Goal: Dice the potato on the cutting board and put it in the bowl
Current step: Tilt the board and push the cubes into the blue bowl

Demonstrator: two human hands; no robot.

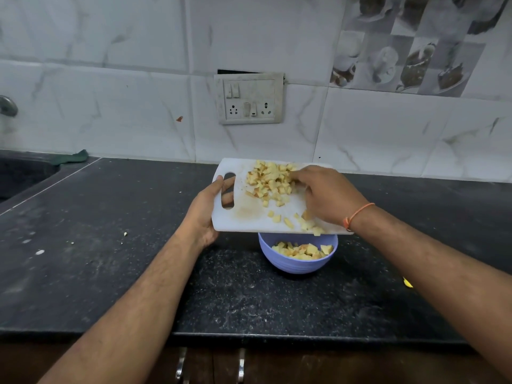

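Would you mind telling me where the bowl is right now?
In the head view, the purple bowl sits on the dark counter just right of centre, directly under the near edge of the tilted cutting board.

A black speckled stone countertop runs across the scene, backed by white marble-patterned wall tiles. A grimy white switch-and-socket plate sits on the far wall. A crumpled green cloth lies far left, beside a dark sink.
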